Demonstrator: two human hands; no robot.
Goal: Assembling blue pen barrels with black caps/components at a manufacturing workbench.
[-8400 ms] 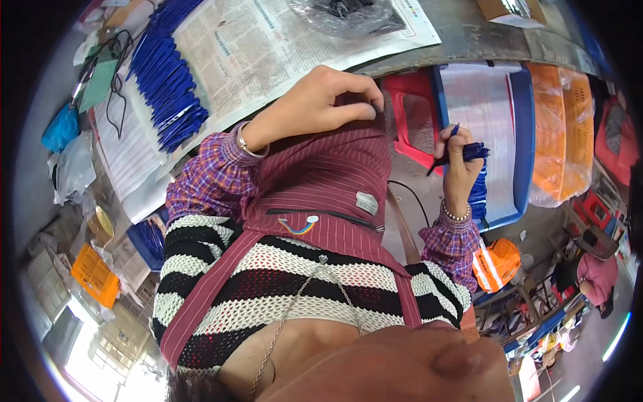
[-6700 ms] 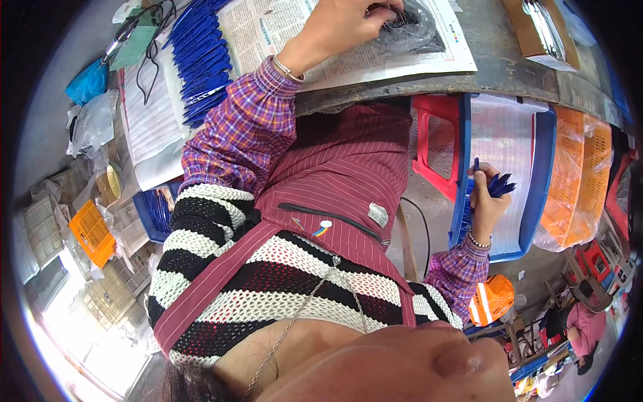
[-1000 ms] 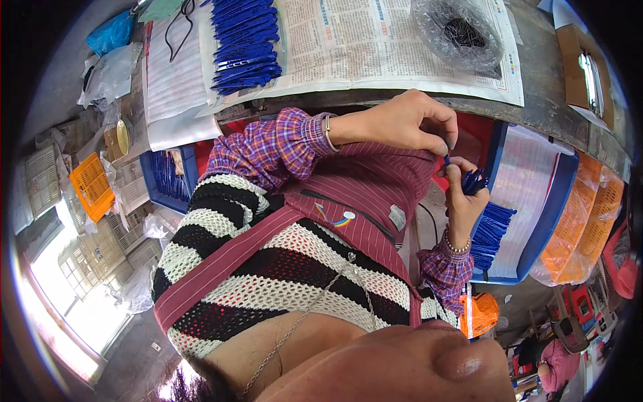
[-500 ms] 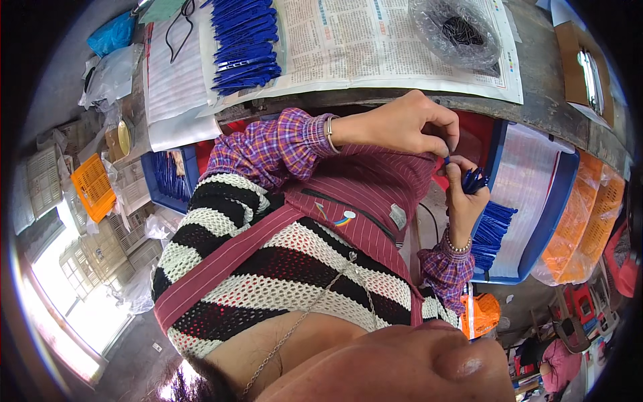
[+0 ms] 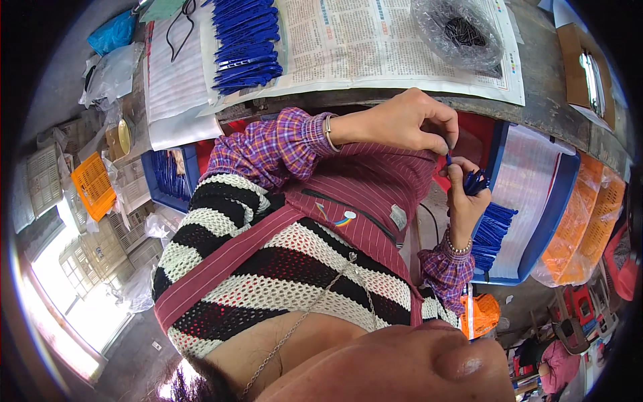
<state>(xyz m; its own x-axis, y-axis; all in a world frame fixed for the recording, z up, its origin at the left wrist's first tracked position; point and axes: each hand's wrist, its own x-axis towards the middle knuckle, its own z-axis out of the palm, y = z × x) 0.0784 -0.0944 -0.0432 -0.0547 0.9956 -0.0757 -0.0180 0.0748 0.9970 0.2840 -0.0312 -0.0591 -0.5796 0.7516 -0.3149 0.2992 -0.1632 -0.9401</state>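
My left hand [image 5: 412, 124] reaches across from the left, with thumb and forefinger closed close together. Whatever sits between those fingertips is too small to make out. Just below them, my right hand [image 5: 464, 197] pinches a slim blue plastic piece [image 5: 449, 160] between thumb and forefinger, its end pointing up at the left fingertips. Several more blue pieces [image 5: 477, 182] are gathered in the curled fingers of that same hand. Under my right wrist, a pile of blue pieces [image 5: 492, 231] lies in a blue tray [image 5: 569, 201] with a white foam lining.
Newspaper [image 5: 335, 50] covers the table ahead, bearing a row of blue pieces [image 5: 248, 47] and a clear plastic bag [image 5: 435, 33] of thin black parts. A cardboard box [image 5: 569, 47] stands at the far right. Another blue tray [image 5: 191, 167] is at left; orange baskets [image 5: 599, 208] stand at right.
My fingertips have drawn slightly apart, and a little more of the pinched blue piece's end shows between the hands. Otherwise the scene looks the same.
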